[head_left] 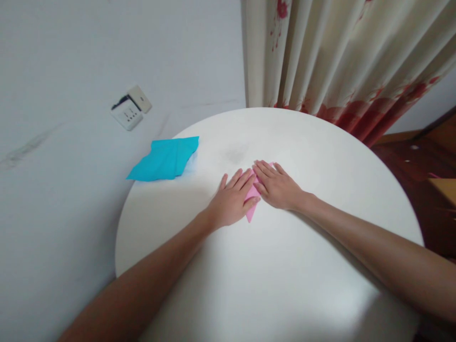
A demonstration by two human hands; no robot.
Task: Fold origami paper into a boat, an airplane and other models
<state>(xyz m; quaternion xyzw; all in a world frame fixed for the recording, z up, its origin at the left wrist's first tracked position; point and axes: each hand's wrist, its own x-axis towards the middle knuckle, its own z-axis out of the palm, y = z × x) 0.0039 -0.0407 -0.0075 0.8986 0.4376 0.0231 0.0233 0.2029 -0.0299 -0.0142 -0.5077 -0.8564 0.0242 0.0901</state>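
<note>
A small piece of folded pink paper (252, 194) lies on the white round table (270, 275), with a pointed corner toward me. My left hand (231, 197) rests flat over its left side, fingers stretched out. From the right, my right hand (276, 184) lies flat on the paper's upper part, its fingertips close to those of the left. Both hands cover much of the paper, so its full shape is hidden. A little pink shows beyond the right fingers.
Sheets of blue paper (166, 159) lie at the table's left edge and jut out past it. A wall socket (127, 114) is on the white wall at the left. A cream and red curtain (327, 61) hangs behind the table.
</note>
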